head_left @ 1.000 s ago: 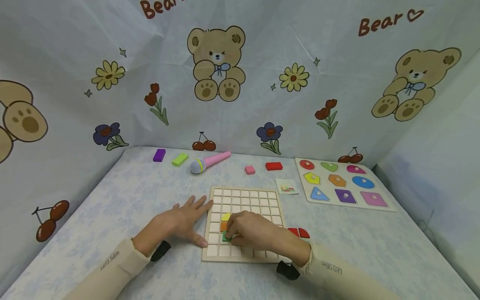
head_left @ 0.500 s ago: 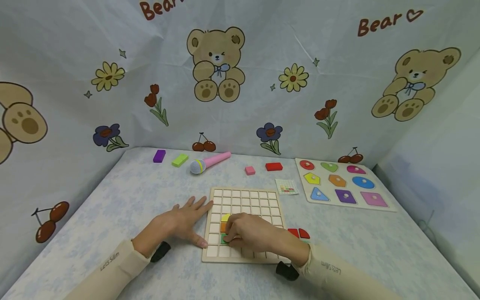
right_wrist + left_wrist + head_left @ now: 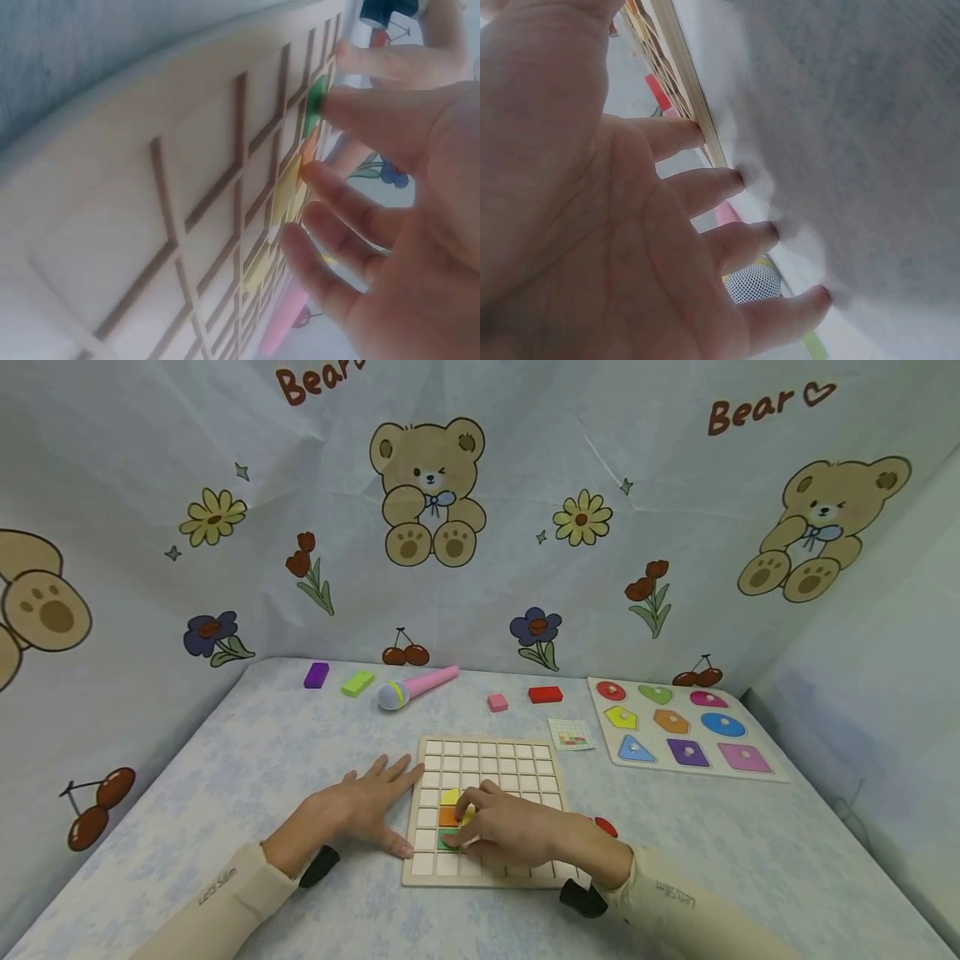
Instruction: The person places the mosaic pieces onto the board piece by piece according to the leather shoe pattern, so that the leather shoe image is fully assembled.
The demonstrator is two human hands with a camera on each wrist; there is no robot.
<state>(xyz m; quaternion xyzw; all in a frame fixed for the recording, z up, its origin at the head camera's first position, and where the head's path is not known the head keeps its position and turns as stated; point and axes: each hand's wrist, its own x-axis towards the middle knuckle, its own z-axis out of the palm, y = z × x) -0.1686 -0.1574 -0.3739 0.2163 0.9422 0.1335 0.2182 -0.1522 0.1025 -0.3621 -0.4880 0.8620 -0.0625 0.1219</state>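
A pale wooden grid board [image 3: 480, 883] lies on the table between the hands. My left hand [image 3: 367, 806] is spread flat at its left side, thumb and index fingertip right at the edge; the left wrist view shows the other fingertips on the tablecloth. Over the board's lower middle is my right hand [image 3: 517, 831], its thumb touching a green tile [image 3: 312, 105] set in a cell. Its other fingers are apart and gently bent, near an orange tile [image 3: 447, 817] and a yellow tile [image 3: 285, 191]. Another yellow tile [image 3: 450, 797] sits above the orange one.
Red pieces [image 3: 606, 827] show past the right forearm. Behind the board lie a small pattern card [image 3: 572, 735], a toy microphone [image 3: 420, 687], a purple block [image 3: 317, 675], a lime block [image 3: 357, 683], a pink block [image 3: 497, 702] and a red block [image 3: 545, 694]. A shape puzzle [image 3: 686, 727] lies back right.
My right hand's fingers have spread apart, uncovering more of the green and orange tiles and a yellow one beside them. The right forearm now hides more of the red pieces. My left hand stays put.
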